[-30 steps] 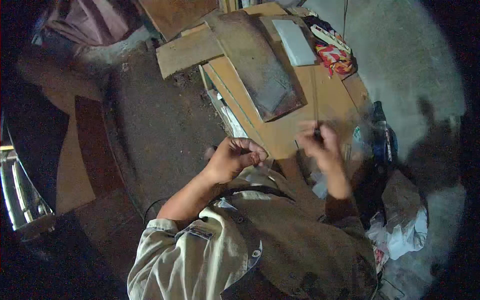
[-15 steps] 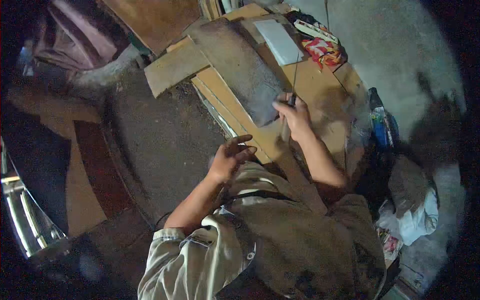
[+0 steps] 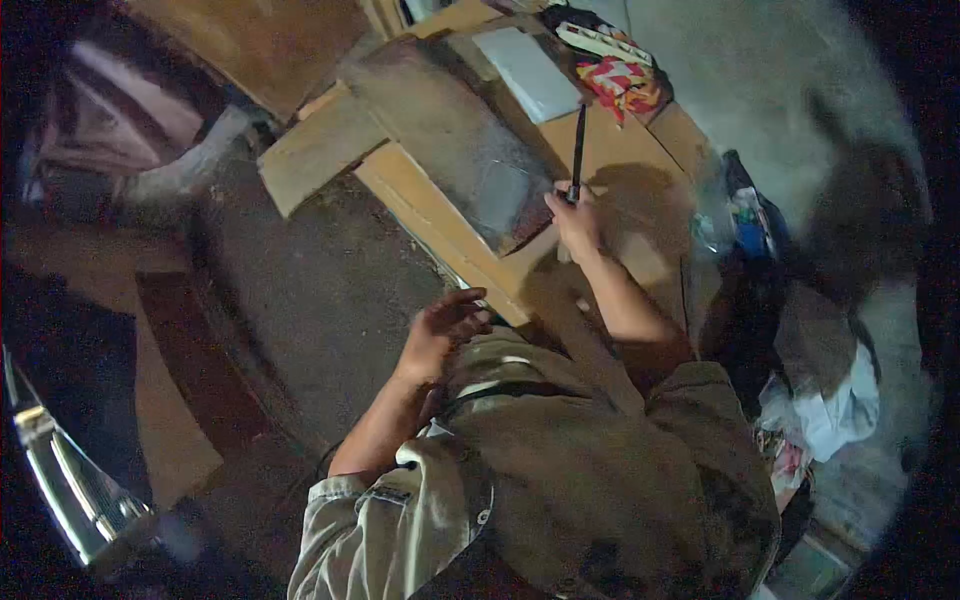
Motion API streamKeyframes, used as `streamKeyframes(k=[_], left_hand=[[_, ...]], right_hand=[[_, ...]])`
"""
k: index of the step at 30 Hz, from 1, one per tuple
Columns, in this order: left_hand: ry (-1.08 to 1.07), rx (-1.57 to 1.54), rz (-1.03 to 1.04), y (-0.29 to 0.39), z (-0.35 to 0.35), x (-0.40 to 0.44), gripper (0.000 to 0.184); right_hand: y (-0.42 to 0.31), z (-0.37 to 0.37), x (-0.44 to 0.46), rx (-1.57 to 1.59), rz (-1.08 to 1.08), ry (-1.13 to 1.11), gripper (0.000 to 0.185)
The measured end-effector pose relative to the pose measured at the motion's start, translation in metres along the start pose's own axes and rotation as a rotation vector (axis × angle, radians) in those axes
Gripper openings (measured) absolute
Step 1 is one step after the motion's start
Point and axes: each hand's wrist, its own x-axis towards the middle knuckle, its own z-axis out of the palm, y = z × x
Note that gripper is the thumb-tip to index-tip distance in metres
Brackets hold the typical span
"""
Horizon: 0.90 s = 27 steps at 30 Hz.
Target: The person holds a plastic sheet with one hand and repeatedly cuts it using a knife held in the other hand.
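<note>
My right hand [image 3: 577, 222] is closed around the handle of a slim dark knife [image 3: 579, 150], whose long narrow blade points up and away from me. Just left of that hand lies a dark, worn slab [image 3: 450, 130] with a paler grey patch at its near end. My left hand [image 3: 450, 325] hangs in front of my lap, fingers loosely bent and apart, with nothing seen in it. It is nearest to the close end of a yellowish-brown board [image 3: 430, 215] under the slab.
Beyond the knife lie a white rectangular piece [image 3: 528, 75], a red-and-yellow cloth [image 3: 620, 85] and a white power strip [image 3: 603, 42]. A bottle with a blue label [image 3: 750, 225] and a white plastic bag [image 3: 840, 410] are at right. A short plank [image 3: 320, 150] juts out leftward.
The knife has turned so its blade shows broader and darker. The view has shifted, moving the slab and the things around it leftward. My left hand stays near my lap, still empty.
</note>
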Motion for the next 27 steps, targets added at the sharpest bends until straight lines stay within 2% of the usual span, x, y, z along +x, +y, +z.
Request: streamKeyframes(k=[3, 5, 7, 8, 10, 11, 12, 14, 19, 21, 22, 24, 26, 27], left_hand=[[-0.007, 0.052, -0.019, -0.008, -0.007, 0.009, 0.045], [-0.027, 0.026, -0.023, -0.008, -0.006, 0.011, 0.046], [-0.035, 0.089, -0.071, 0.007, 0.001, 0.009, 0.046], [-0.043, 0.182, -0.061, 0.010, 0.002, 0.008, 0.046], [-0.085, 0.218, -0.042, 0.009, 0.000, 0.013, 0.045], [-0.106, 0.249, -0.015, 0.009, 0.000, 0.014, 0.044], [-0.118, 0.259, -0.017, 0.013, 0.004, 0.014, 0.044], [-0.116, 0.282, -0.071, 0.020, 0.009, 0.013, 0.045], [-0.276, 0.256, 0.013, 0.012, -0.002, 0.019, 0.054], [-0.324, 0.265, 0.017, 0.011, -0.007, 0.021, 0.057], [-0.356, 0.390, 0.089, 0.006, -0.015, 0.025, 0.058], [-0.394, 0.516, 0.160, 0.004, -0.018, 0.023, 0.059], [-0.469, 0.260, 0.228, 0.009, -0.013, 0.017, 0.054], [-0.476, 0.262, 0.219, 0.015, -0.011, 0.016, 0.054]], right_hand=[[-0.012, -0.043, -0.032, -0.161, 0.123, -0.042, 0.027], [0.023, -0.074, -0.044, -0.174, 0.060, 0.023, 0.025], [0.060, -0.113, -0.050, -0.486, -0.372, 0.232, 0.022], [0.068, -0.135, -0.056, -0.494, -0.364, 0.251, 0.022], [0.081, -0.177, -0.067, -0.449, 0.065, 0.353, 0.028], [0.082, -0.197, -0.072, -0.447, 0.070, 0.369, 0.028], [0.079, -0.214, -0.075, -0.383, 0.200, 0.393, 0.030], [0.081, -0.227, -0.079, -0.306, 0.331, 0.429, 0.032], [0.060, -0.212, -0.076, -0.428, 0.529, 0.369, 0.031], [0.094, -0.219, -0.065, -0.441, 0.579, 0.354, 0.031], [0.153, -0.229, -0.053, 0.193, 0.361, 0.274, 0.029], [0.199, -0.238, -0.030, 0.813, 0.110, 0.186, 0.027], [0.209, -0.243, -0.017, 0.624, 0.108, 0.284, 0.027], [0.211, -0.247, -0.013, 0.560, 0.109, 0.321, 0.028]])
